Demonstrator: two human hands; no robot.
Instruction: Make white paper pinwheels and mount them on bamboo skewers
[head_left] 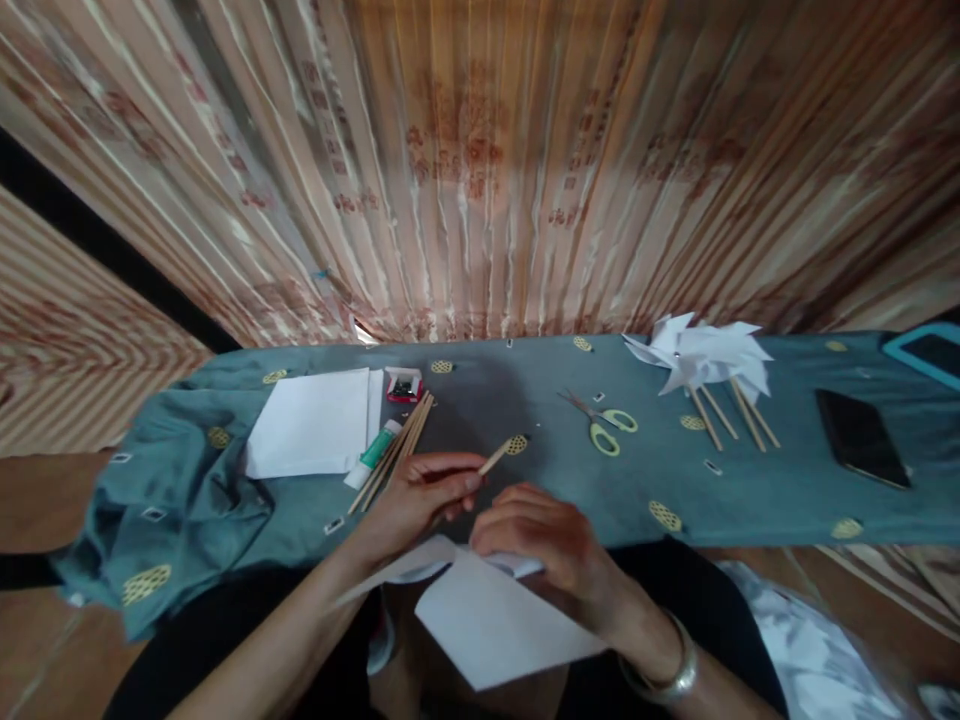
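At the near edge of the tabletop (480, 400), our left hand (424, 492) has its fingers pinched on a wooden stick (492, 460); our right hand (534, 530) has its fingers clamped on white paper (499, 620) hanging over our lap. We've got scissors (603, 428) ahead, loose sticks (403, 440) beside a glue tube (373, 455) at left, pinwheels (712, 358) far right.

A pleated peach curtain (480, 150) with reddish floral prints is filling basically the whole back, glowing kinda orange toward the top middle. A black pole (112, 240) is slanting down on the left. The long, narrow table (517, 390) is wearing a grey-green cloth (202, 480), bunching up at the left end, and brownish tiled floor (45, 660) is peeking out below.
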